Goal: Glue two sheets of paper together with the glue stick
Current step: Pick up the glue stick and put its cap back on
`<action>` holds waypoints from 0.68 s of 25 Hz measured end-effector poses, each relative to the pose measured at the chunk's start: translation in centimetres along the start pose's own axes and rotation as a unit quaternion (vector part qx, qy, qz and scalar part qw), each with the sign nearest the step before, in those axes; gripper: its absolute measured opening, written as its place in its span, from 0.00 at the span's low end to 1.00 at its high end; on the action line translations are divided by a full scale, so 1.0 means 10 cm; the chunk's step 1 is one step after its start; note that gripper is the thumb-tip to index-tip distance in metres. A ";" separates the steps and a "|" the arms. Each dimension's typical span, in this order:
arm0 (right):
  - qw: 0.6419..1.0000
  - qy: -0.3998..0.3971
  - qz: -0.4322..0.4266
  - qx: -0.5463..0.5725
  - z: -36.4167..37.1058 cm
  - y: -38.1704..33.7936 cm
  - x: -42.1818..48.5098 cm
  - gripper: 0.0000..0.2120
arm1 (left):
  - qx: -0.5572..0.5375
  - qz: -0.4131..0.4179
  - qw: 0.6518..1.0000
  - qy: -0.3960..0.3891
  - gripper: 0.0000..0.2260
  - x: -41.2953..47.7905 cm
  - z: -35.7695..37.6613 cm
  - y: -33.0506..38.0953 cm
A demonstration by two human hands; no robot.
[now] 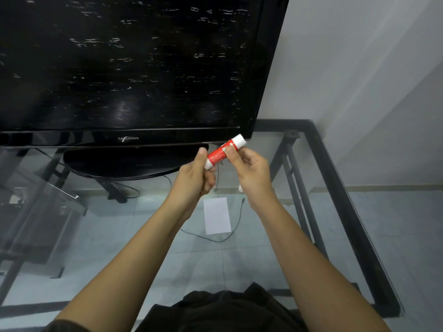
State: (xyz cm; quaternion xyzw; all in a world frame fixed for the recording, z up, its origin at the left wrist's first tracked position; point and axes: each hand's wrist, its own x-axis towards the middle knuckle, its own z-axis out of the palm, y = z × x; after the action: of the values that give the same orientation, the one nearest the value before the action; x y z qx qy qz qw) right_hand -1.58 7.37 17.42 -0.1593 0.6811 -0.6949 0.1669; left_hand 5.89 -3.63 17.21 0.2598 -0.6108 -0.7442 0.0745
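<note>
Both hands hold the glue stick (225,150) up in the air above the glass tabletop (335,212), in front of the lower right corner of the TV (124,68). The stick is red with white ends and lies tilted, its upper white end pointing up and to the right, toward the tabletop's far right corner. The left hand (195,174) has its fingers curled around the lower end, thumb raised alongside the red barrel. The right hand (251,171) pinches the barrel just above, thumb on the near side and fingers (242,152) wrapped behind. Whether the cap is on cannot be told for sure.

A small white paper (217,215) lies flat on the tabletop below the hands, near the middle, its long sides running away from the person. Only one sheet can be made out. A thin black cable (236,224) shows just right of the paper, seemingly on the floor under the glass. The TV stands on its oval base (124,164) toward the far left of the tabletop.
</note>
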 end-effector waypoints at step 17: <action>0.990 -0.073 0.093 -0.083 -0.18 0.30 0.32 0.20 | 0.314 0.270 0.901 0.128 0.12 0.22 -0.05 -0.24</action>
State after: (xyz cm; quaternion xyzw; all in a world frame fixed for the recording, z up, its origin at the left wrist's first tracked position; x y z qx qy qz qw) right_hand -5.21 7.43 14.37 -0.1588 0.7342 -0.6041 0.2662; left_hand 4.75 -4.45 14.25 0.1878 -0.8446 -0.4258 0.2645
